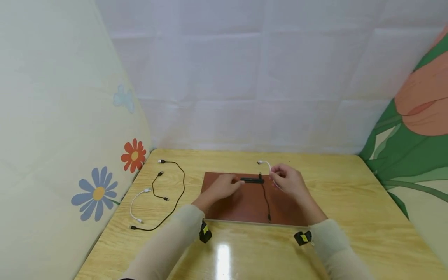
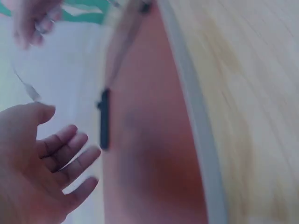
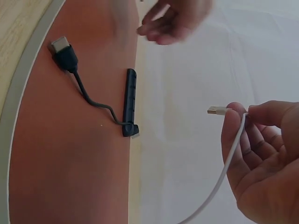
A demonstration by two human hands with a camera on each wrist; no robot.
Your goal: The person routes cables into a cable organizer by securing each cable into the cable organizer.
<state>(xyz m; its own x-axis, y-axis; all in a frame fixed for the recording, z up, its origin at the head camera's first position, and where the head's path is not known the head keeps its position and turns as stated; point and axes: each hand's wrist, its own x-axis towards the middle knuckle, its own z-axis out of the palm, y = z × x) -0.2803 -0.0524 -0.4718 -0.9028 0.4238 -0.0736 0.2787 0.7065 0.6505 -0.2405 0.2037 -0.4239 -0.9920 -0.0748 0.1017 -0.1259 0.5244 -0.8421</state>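
Note:
My right hand (image 1: pixel 287 179) pinches a white USB cable (image 3: pixel 219 179) between thumb and fingers, raised over the right part of a brown board (image 1: pixel 231 208). A metal plug (image 3: pixel 217 110) sticks out by its fingertips in the right wrist view. Over the board's left part is my left hand (image 1: pixel 223 187), its fingers loosely spread and nothing between them in the left wrist view. Between the hands, near the board's far edge, lies a black cable holder strip (image 1: pixel 251 180). A short black USB cable (image 3: pixel 96 103) sits in its right end and runs toward the near edge.
At the table's left lie a long black cable (image 1: pixel 183 179), a short black cable (image 1: pixel 154 188) and a short white cable (image 1: pixel 131 206). A white cloth (image 1: pixel 224 77) hangs behind the table (image 1: pixel 350 194), with flowered cloths at both sides.

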